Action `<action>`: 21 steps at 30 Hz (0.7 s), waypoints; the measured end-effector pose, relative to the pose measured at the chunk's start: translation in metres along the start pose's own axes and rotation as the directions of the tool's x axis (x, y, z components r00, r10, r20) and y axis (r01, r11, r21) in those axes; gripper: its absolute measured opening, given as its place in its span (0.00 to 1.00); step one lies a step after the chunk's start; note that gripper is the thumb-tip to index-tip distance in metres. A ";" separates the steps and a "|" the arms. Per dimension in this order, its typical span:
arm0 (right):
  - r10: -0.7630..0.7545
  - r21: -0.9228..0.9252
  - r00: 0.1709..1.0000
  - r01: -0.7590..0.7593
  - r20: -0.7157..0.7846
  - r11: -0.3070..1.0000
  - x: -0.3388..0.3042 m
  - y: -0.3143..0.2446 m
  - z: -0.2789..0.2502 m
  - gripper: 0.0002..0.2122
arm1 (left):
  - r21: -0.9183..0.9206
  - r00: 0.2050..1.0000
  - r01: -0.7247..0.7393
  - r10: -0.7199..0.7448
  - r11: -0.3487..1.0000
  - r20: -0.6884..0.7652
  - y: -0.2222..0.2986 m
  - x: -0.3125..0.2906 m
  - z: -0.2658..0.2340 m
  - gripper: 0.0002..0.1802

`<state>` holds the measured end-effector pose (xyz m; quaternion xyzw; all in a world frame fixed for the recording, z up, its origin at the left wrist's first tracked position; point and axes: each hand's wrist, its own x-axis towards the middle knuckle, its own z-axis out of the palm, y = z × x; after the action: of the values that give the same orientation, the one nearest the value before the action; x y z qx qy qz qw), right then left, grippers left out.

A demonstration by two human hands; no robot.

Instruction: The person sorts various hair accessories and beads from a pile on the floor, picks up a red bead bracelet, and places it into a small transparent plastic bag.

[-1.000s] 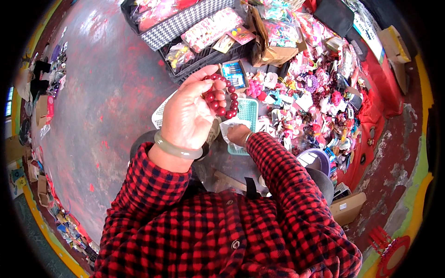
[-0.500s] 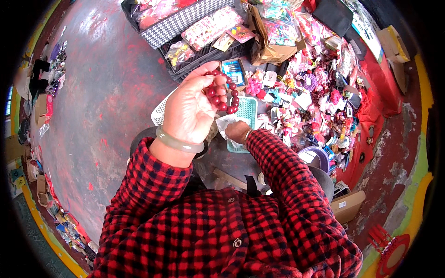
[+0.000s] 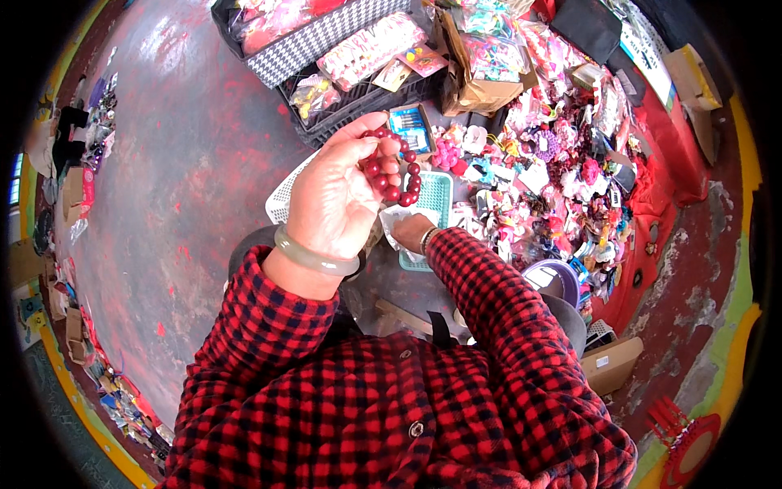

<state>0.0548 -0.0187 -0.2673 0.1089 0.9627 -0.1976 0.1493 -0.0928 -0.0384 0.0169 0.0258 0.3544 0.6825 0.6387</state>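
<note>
A string bracelet of round dark red beads hangs from my raised left hand; its fingers are closed around part of the loop. A pale bangle sits on that wrist. Lower and to the right, my right hand is closed on a crumpled white sheet, paper or thin plastic; its fingertips are hidden. Beneath the sheet and hand is a light green plastic basket. A white perforated basket shows partly behind my left forearm.
Hair accessories and small packets form a large pile on red cloth at the right. Beyond my hands stand a black crate, an open cardboard box and a small box of blue packs. A purple round container is near my right knee.
My right hand has shifted slightly left over the white sheet. My left hand has barely moved, still gripping the bracelet, whose loop hangs a little differently.
</note>
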 end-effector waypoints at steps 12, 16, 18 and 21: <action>-0.122 -0.066 0.970 0.110 -0.208 0.992 -0.006 0.002 -0.001 0.06 | 0.000 0.999 -0.030 0.030 1.000 -0.015 -0.002 0.001 0.001 0.13; -0.119 -0.022 0.980 0.117 -0.160 0.993 -0.010 0.003 -0.017 0.05 | 0.023 0.999 -0.032 0.032 0.999 0.006 -0.004 0.002 0.001 0.13; -0.114 -0.057 0.977 0.105 -0.179 0.993 -0.013 0.004 -0.020 0.05 | 0.053 0.999 -0.041 0.040 0.998 0.014 -0.003 0.000 0.003 0.15; 0.013 0.018 0.998 -0.012 -0.054 1.000 -0.013 0.002 -0.039 0.07 | 0.045 0.999 -0.054 0.054 0.998 -0.006 -0.004 0.000 0.000 0.14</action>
<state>0.0580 -0.0024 -0.2292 0.1217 0.9639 -0.2024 0.1234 -0.0896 -0.0390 0.0151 0.0474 0.3712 0.6915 0.6179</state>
